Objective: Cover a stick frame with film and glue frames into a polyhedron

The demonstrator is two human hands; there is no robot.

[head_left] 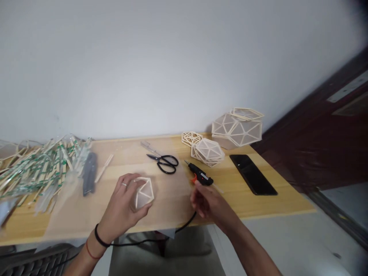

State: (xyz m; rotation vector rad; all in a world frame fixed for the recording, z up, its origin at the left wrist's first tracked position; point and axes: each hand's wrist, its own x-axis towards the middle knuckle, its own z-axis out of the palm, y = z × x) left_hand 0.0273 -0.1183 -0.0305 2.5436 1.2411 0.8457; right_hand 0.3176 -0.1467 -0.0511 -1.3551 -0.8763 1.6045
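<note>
My left hand (123, 199) grips a small pentagon panel (144, 193) by its edges, thumb below and fingers above; pale sticks frame its translucent sheet. My right hand (205, 199) is curled at the near side of a black glue gun (201, 174) with an orange trigger and a small red light. A fingertip is at the trigger; whether it touches cannot be told. What the curled fingers hold, if anything, is hidden. Black-handled scissors (166, 164) lie partly open between the hands, farther back.
Wrapped chopsticks (54, 165) are heaped at left, beside a dark grey object (89, 174) and a bare chopstick pair (104, 168). Framed panels (208, 150) and larger ones (237, 130) stand near the wall. A phone (253, 174) lies right. A black cable (140, 242) hangs along the front edge.
</note>
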